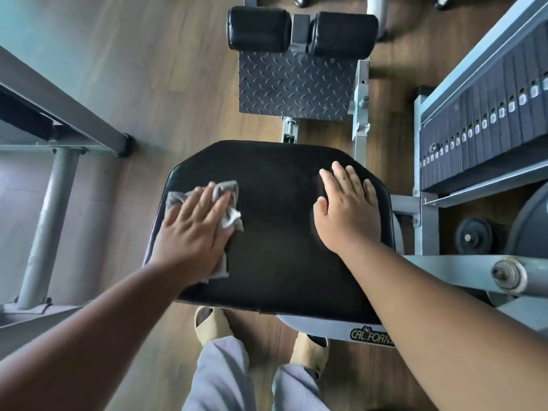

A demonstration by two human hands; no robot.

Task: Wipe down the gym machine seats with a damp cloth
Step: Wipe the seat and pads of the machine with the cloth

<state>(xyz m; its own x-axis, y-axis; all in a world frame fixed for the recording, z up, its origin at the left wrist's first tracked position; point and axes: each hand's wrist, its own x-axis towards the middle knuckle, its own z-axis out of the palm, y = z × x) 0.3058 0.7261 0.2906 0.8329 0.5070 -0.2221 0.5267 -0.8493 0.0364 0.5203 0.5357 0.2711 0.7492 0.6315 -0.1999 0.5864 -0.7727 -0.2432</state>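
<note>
A black padded machine seat (275,232) fills the middle of the head view. My left hand (192,229) lies flat on a crumpled grey cloth (229,194) at the seat's left edge, fingers straight and pressing it down. Parts of the cloth stick out beyond my fingers and below my palm. My right hand (347,209) rests flat on the seat's right side, fingers spread and straight, holding nothing.
Beyond the seat are a grey tread footplate (293,84) and two black roller pads (258,28). A weight stack (486,120) and grey frame stand at the right. Another machine's grey frame (56,203) is at the left. My feet in tan slippers (210,324) stand on wood floor.
</note>
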